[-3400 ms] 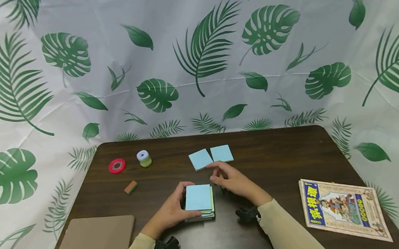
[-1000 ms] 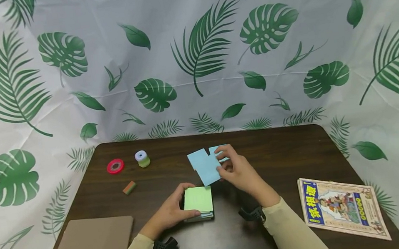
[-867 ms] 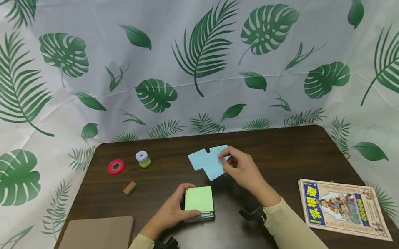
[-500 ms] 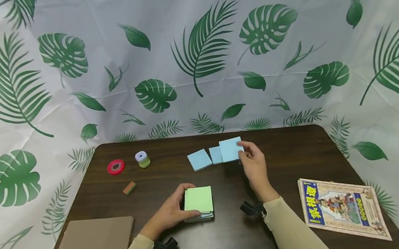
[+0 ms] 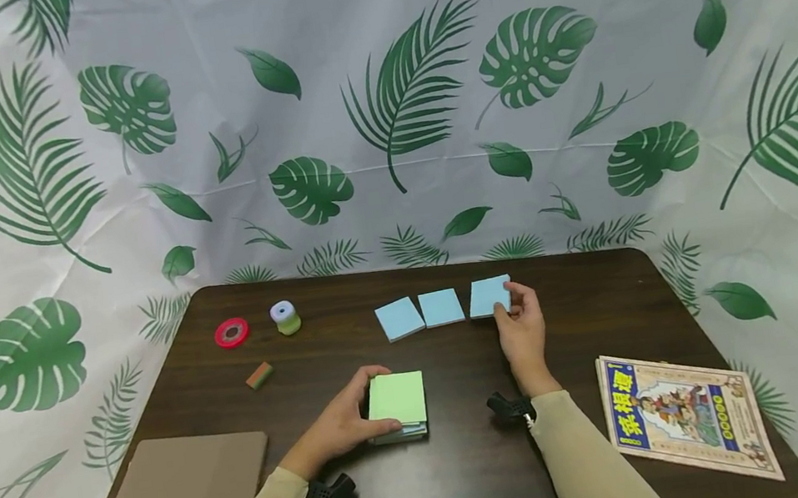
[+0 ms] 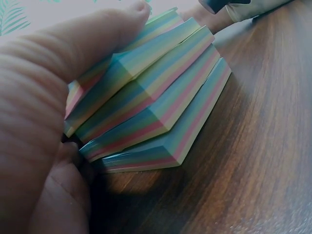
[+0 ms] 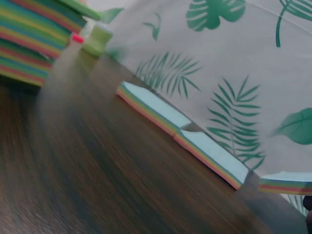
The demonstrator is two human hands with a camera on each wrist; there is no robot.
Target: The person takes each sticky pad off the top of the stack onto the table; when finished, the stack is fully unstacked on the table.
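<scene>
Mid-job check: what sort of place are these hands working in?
Probably an indoor tabletop staged for recording: a leaf-print cloth stands behind the dark wood-look table, and black devices sit at the wrists. The square paper pads give it a desk feel.

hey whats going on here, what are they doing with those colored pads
A person is handling square paper pads at a dark table. The left hand grips a stack of pads with a green one on top. The right hand pinches a blue-topped pad, to the right of two more blue-topped pads lying side by side. Whether the pinched pad touches the table is hard to tell.
</scene>
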